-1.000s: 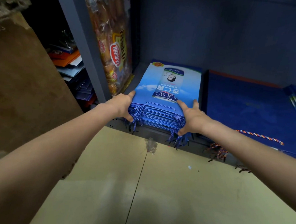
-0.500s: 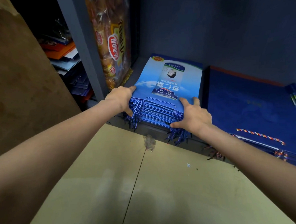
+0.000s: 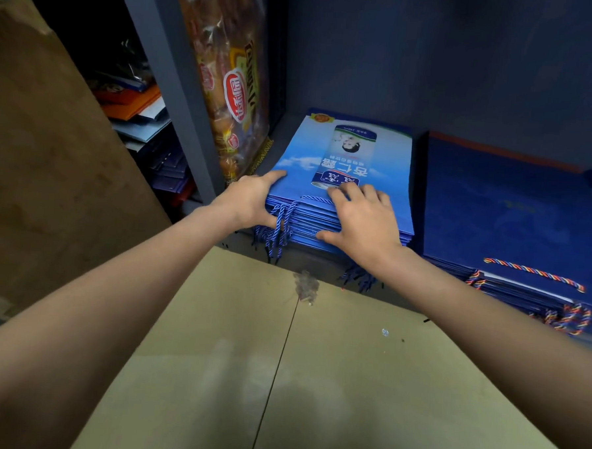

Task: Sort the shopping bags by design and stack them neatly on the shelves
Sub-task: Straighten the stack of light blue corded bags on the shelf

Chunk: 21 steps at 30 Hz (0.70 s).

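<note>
— Two bare hands meet at the centre of the frame. What are they on?

— A stack of light-blue paper shopping bags (image 3: pixel 342 165) printed with a drink can, lying flat on the dark grey metal shelf (image 3: pixel 320 263). The left hand (image 3: pixel 251 201) grips its near-left corner, thumb on top, its other fingers hidden among the blue twisted cord handles (image 3: pixel 277 230). The right hand (image 3: pixel 360 217) lies flat on the top bag, fingers spread and straight, thumb against the stack's front edge.

— Anything beside it?

— Just right, a pile of dark navy bags (image 3: pixel 507 215) with rainbow cord handles (image 3: pixel 532 272); its print is too faint to read. More bags at the right edge are cut off.

— And the left?

— An upright clear packet of snacks (image 3: pixel 233 94) leans by the grey shelf post (image 3: pixel 172 80). Beyond it, upper left, an orange and blue clutter sits in shadow, hard to make out. Tan floor fills the bottom.
</note>
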Available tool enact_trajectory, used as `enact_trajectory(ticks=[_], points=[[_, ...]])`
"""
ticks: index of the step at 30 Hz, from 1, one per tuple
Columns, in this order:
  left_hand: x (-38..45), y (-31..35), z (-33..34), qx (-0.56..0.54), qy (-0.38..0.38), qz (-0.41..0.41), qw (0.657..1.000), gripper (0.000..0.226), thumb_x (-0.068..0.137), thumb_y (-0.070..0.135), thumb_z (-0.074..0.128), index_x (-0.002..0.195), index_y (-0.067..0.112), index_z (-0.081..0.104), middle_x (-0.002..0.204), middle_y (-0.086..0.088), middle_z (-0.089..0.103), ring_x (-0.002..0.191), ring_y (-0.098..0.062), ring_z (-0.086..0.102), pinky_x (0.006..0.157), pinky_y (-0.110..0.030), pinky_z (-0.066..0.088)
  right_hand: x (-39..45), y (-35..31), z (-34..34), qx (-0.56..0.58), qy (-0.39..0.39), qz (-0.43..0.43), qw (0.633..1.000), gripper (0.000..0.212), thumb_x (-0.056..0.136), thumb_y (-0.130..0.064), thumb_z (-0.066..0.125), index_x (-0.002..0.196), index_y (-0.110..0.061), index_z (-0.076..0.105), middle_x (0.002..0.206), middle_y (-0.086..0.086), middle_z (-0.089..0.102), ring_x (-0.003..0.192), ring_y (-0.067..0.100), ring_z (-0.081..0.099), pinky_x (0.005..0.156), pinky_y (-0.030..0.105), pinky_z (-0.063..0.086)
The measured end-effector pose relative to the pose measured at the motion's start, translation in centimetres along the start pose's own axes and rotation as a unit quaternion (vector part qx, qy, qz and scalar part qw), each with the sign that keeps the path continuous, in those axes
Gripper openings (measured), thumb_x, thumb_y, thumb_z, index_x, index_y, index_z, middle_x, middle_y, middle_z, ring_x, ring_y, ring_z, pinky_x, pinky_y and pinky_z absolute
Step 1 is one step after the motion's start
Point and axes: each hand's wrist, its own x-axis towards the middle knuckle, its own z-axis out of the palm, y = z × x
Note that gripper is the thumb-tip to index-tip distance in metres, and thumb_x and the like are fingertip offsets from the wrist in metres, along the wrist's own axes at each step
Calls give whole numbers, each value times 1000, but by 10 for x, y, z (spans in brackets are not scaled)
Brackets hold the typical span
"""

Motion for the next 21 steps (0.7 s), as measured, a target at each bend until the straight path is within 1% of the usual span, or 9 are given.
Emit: enact_trajectory(ticks=[2, 7, 9, 11, 12, 13, 16, 19, 21], points=[[0, -1, 0, 5, 17, 2, 1000, 95, 74, 27, 79, 149, 23, 22, 129, -10, 56, 113, -29, 53, 93, -37, 43, 1, 2, 0, -4, 12, -17, 1000, 68, 84, -52, 60, 137, -16, 39, 135, 4, 45, 122, 28, 41, 102, 41, 28], [3, -2, -2, -6, 17, 3, 1000, 93, 73, 28, 80, 147, 23, 25, 130, -10, 56, 113, -29, 54, 94, -37, 43, 6, 4, -4, 2, 30, -30, 999, 58, 85, -43, 62, 132, -15, 46, 131, 4, 50, 121, 29, 42, 105, 44, 26], [3, -2, -3, -5, 19, 2, 1000, 92, 73, 28, 80, 147, 23, 26, 129, -10, 56, 112, -29, 54, 94, -37, 43, 6, 2, 2, -47, 48, -55, 996, 56, 78, -37, 71, 123, -8, 54, 118, 9, 58, 111, 32, 51, 102, 48, 33], [2, -2, 0, -2, 16, -1, 1000, 91, 74, 26, 79, 147, 23, 25, 129, -10, 56, 112, -29, 54, 92, -36, 43, 4, 0, 10, -71, 69, -56, 994, 57, 64, -30, 82, 109, -3, 61, 102, 12, 65, 94, 34, 60, 93, 53, 42], [2, -2, 2, -1, 15, -2, 1000, 91, 74, 26, 79, 147, 22, 25, 128, -10, 56, 111, -29, 54, 91, -36, 43, 5, -1, 11, -69, 73, -57, 993, 58, 62, -29, 83, 109, -2, 61, 101, 13, 65, 93, 34, 60, 92, 53, 44], [3, -2, 3, -1, 12, -5, 1000, 90, 75, 25, 78, 148, 22, 25, 128, -11, 55, 111, -30, 54, 90, -36, 43, 6, -1, 11, -64, 60, -57, 995, 60, 66, -29, 81, 115, -3, 58, 107, 13, 63, 99, 35, 58, 94, 53, 42], [4, 0, 2, -2, -7, -8, 1000, 93, 75, 22, 78, 149, 21, 21, 128, -13, 54, 112, -30, 52, 89, -37, 43, 7, 6, 6, -35, 3, -57, 998, 67, 84, -43, 64, 138, -14, 38, 134, 7, 45, 123, 31, 39, 108, 49, 24], [5, 2, 1, -3, -25, -16, 1000, 95, 76, 18, 76, 150, 21, 16, 128, -14, 54, 112, -31, 53, 89, -36, 44, 0, 18, -1, -9, -26, -16, 999, 77, 81, -53, 62, 143, -21, 28, 140, 4, 36, 128, 29, 32, 110, 47, 20], [4, 1, 2, 6, -44, -23, 999, 101, 76, 19, 77, 151, 23, 10, 128, -16, 52, 109, -33, 54, 89, -38, 45, -10, 27, -2, -5, -58, 25, 998, 85, 79, -54, 65, 146, -24, 21, 146, 6, 26, 131, 33, 26, 109, 49, 21]])
